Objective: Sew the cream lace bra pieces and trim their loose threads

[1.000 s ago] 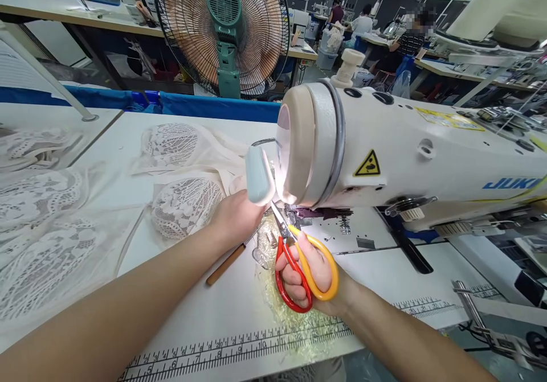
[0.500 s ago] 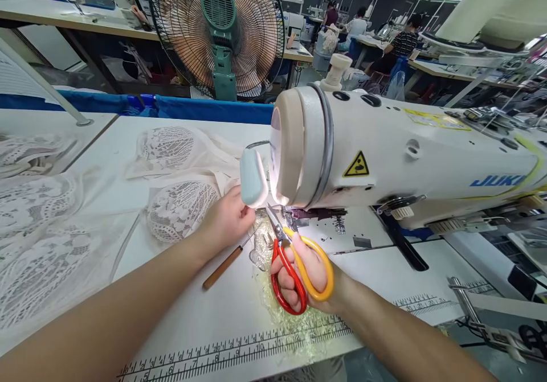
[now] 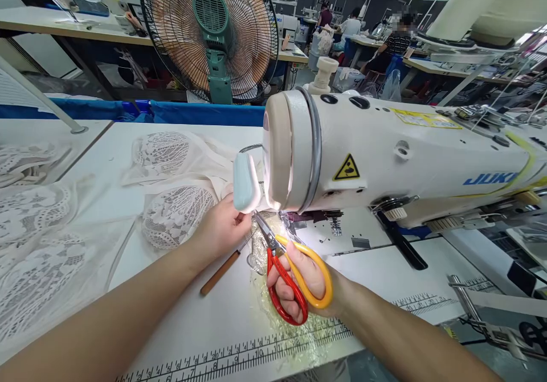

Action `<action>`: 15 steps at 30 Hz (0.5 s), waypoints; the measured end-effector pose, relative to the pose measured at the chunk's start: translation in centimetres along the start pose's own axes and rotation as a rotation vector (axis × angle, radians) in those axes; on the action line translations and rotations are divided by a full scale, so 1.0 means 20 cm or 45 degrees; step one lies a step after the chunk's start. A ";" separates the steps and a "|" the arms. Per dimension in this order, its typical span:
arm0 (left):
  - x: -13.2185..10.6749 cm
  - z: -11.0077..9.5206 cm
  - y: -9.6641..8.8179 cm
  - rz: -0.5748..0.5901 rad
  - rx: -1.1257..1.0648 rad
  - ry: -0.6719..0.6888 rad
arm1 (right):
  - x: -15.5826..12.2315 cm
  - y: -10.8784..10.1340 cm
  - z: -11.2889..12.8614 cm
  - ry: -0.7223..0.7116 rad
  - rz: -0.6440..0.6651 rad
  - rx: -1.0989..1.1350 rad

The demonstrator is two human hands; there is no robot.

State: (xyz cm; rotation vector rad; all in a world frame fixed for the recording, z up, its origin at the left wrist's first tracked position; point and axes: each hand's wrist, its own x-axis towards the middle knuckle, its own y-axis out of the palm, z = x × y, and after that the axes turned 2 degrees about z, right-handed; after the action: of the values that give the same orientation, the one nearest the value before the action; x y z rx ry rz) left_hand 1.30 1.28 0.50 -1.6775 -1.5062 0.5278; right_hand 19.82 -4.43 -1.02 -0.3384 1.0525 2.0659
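Note:
My left hand (image 3: 224,226) is closed at the edge of the cream lace fabric (image 3: 177,214), pinching it beside the sewing machine's head (image 3: 294,148). Its fingertips are partly hidden behind the pale blue cover (image 3: 245,183). In my right hand (image 3: 305,279) are scissors (image 3: 273,244) with one red and one yellow handle. Their blades point up and left, tips close to my left fingers. Below my left hand lies a wooden-handled pointed tool (image 3: 220,274). Crinkled clear film or tape (image 3: 260,251) covers the table under the scissors.
More lace pieces (image 3: 38,257) spread over the left of the white table. A printed ruler (image 3: 239,350) runs along its front edge. A large fan (image 3: 211,35) stands behind the table. A black lever (image 3: 401,242) hangs under the machine arm. People sit at machines farther back.
The scissors' tips have moved left, closer to my left hand. The whole view has shifted slightly. My left hand stays at the fabric.

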 end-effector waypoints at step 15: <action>0.01 -0.02 -0.07 -0.123 -0.127 -0.279 | -0.04 -0.01 -0.03 -0.062 0.039 0.012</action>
State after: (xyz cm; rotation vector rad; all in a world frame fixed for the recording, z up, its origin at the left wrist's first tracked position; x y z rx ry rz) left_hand 0.78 1.34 1.89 -1.6548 -1.7881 0.6087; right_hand 20.32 -5.29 -1.15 -0.2674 1.0435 2.0853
